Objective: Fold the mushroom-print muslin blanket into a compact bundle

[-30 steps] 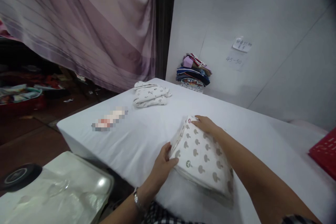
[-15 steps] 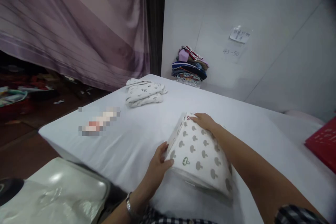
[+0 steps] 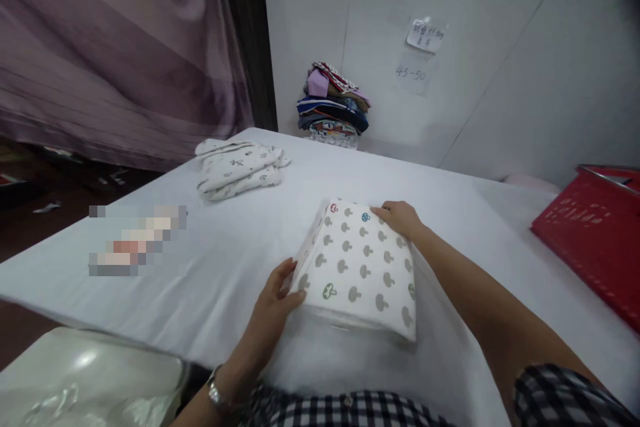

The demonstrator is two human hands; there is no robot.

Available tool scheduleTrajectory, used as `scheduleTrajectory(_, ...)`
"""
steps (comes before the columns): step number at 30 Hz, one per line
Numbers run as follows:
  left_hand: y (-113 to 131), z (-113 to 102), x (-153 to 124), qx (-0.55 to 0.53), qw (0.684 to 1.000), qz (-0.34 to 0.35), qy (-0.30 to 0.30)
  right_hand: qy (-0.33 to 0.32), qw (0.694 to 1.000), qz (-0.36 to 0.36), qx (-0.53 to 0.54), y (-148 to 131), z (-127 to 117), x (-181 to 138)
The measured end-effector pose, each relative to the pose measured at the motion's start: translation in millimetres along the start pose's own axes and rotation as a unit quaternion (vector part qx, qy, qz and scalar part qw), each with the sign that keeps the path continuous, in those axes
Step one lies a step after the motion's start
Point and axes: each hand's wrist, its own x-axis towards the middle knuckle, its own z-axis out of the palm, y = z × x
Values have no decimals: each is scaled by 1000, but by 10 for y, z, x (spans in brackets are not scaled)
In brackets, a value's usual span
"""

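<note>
A thick folded white cloth [image 3: 357,260] printed with grey mushrooms and a few red, blue and green ones lies in front of me on the white-covered table [image 3: 230,247]. My left hand [image 3: 273,300] grips its near left edge, thumb on top and fingers against the side. At the far right corner, my right hand [image 3: 403,219] holds the edge, its fingertips partly hidden. Clear plastic seems to show under the near edge of the cloth. Farther off to the left lies a loosely folded white cloth with a dark leaf-like print [image 3: 240,170], which neither hand touches.
A pixelated item [image 3: 135,243] lies on the table's left. Folded clothes [image 3: 333,107] are stacked against the wall. At the right stands a red basket [image 3: 590,233]. A pale glossy surface [image 3: 90,373] is at lower left, and a purple curtain [image 3: 125,47] hangs behind.
My view has swung right, so things sit farther left and more of the red basket shows. The mushroom-print cloth looks squarer to me, and my right hand has shifted along its far edge.
</note>
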Motion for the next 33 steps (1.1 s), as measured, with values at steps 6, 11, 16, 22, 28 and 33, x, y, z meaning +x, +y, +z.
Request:
scheduleTrajectory(6,-18,-38,122,68,998,12,-3,-8,999,26,22,68,77,49)
scheduleTrajectory(11,-7,-22,126,91,996,-3,-10,-7,999,22,47,132,144,16)
scheduleTrajectory(16,62,-4,69,140,990,11,-26,107,990,-66,72,4,13,-314)
scheduleTrajectory(22,189,20,56,371,922,108,-22,51,984,-160,61,-460,1,-1285)
scheduleTrajectory(28,114,20,86,427,893,134,-35,-32,981,-193,17,-549,375,-1662)
scheduleTrajectory(33,243,183,12,518,825,225,-10,-23,981,-189,19,-549,387,-1622)
